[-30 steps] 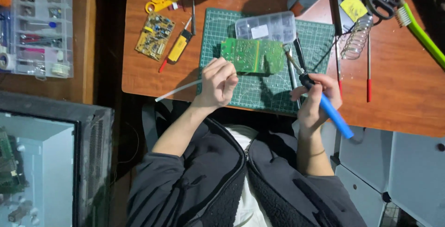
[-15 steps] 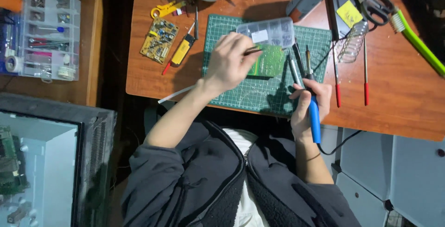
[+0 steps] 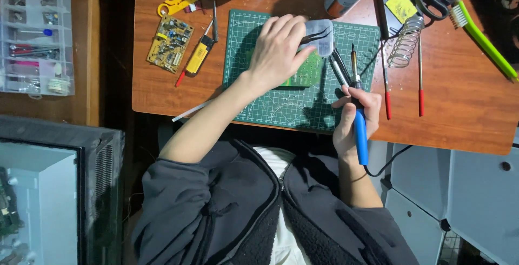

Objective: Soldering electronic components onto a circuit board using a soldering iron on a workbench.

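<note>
Head view: left hand pinches black tweezers over the green circuit board; right hand, fingers wrapped around the blue soldering iron, sits just right, tip pointing away.

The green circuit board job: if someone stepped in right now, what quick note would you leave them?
Left hand holds black tweezers at the small clear box, resting over the green circuit board on the cutting mat.
Right hand grips the blue-handled soldering iron, tip up, off the board.
Done: board is laid out on the mat.
Left: whether any joint is soldered cannot be seen; the hand hides most of the board.
</note>
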